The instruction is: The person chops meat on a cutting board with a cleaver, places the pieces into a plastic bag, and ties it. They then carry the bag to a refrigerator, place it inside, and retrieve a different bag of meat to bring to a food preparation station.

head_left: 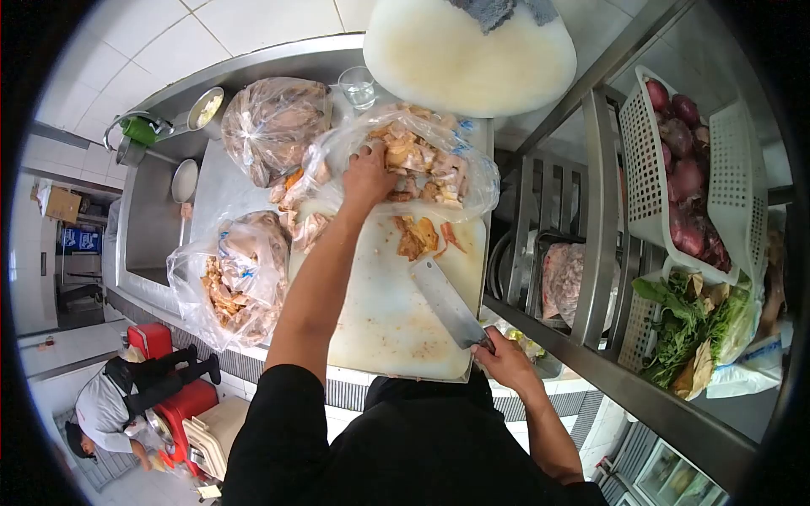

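My right hand (510, 364) is closed round the handle of a cleaver (445, 302). Its broad blade rests over the white cutting board (363, 325), pointing up and to the left. My left hand (369, 174) reaches to a clear plastic bag (479, 181) of chopped meat pieces (411, 152) at the board's far end. Its fingers curl onto the pieces, with the fingertips partly hidden. Between blade and bag lie a few browned meat pieces (416, 236) on the board.
Two more bags of meat (274, 126) (240, 278) stand to the left, near a glass (358, 88) and a sink (152, 219). A round white board (468, 59) lies behind. A metal rack (582, 329) holds red onions (685, 177) and greens (696, 325). Another person (110, 405) works at lower left.
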Demonstrator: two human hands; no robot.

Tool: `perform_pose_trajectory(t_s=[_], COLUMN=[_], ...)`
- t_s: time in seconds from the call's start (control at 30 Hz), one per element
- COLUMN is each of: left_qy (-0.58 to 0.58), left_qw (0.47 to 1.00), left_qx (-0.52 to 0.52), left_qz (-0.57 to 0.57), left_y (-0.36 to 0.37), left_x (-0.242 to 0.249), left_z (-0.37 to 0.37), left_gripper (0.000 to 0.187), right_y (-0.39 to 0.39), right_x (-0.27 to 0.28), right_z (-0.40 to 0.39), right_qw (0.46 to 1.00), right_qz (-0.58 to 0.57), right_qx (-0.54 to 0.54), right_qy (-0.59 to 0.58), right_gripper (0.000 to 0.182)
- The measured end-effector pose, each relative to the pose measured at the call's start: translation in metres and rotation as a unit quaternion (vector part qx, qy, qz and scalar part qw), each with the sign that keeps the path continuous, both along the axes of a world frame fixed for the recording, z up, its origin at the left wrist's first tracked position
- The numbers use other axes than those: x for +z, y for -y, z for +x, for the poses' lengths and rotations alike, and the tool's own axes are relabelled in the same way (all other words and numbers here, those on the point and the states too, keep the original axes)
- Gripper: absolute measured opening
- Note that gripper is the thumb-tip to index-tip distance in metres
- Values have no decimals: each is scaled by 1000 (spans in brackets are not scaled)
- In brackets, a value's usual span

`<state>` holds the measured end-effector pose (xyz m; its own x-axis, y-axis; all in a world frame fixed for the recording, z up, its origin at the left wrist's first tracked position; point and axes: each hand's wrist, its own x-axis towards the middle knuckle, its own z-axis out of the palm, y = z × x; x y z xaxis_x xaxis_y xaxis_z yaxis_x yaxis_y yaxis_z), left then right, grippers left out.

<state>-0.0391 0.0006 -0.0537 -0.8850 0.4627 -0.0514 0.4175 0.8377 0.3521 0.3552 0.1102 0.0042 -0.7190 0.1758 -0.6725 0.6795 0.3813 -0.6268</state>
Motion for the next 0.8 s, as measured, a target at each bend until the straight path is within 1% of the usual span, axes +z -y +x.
perform_pose_trajectory(t_s=[0.03,0.1,0.13,0.17,0.23,0.27,0.3,0.37,0.4,0.43,0.5,0.57,0.63,0.67,0.73,0.77,0.8], left_qy=[-1,144,163,163,248,254,254,116,116,117,77,79,127,126,175,173,78], left_qw=[1000,985,985,985,963,961,961,979,980,980,981,980,972,971,959,959,976], left_qx=[0,-60,-15,-16,-107,-101,-99,-132,-116,-115,-121,-123,-170,-175,-156,-159,-134], left_qz=[0,70,60,58,-11,-45,-47,-100,-112,-110,-129,-136,-99,-99,-160,-160,-156], left_y=[7,25,29,38,53,57,58,50,41,33,22,21,24,25,27,25,26], left_x=[-3,-10,-3,6,18,21,19,15,17,18,17,0,2,3,10,10,8], left_z=[-10,-40,-47,-55,-68,-65,-57,-37,-29,-24,-18,-27,-33,-35,-35,-26,-14], left_gripper=[60,48,42,42,51,67,67,83,90,90,85,82,73,73,58,58,45], right_y=[1,2,3,3,2,2,1,0,0,-1,1,2,4,5,7,6,6], right_x=[0,0,1,1,-2,-3,-3,0,-1,-3,-9,-14,-5,-2,0,1,0], right_z=[0,0,1,2,3,4,3,-1,-2,-1,1,2,-1,0,3,4,5], right_qw=[1000,1000,1000,1000,1000,999,999,1000,1000,1000,1000,1000,1000,1000,1000,1000,1000], right_qz=[2,3,5,8,10,13,11,5,5,-4,-12,5,9,10,13,17,17], right_qx=[-1,-8,-8,-6,-9,-10,-9,-10,-8,-8,-7,-6,-4,-4,-11,-10,-12], right_qy=[3,6,-4,-14,-25,-35,-35,-15,-15,-13,-7,-21,-23,-22,-22,-22,-24], right_gripper=[39,39,39,39,39,39,39,40,40,40,41,40,40,40,40,40,40])
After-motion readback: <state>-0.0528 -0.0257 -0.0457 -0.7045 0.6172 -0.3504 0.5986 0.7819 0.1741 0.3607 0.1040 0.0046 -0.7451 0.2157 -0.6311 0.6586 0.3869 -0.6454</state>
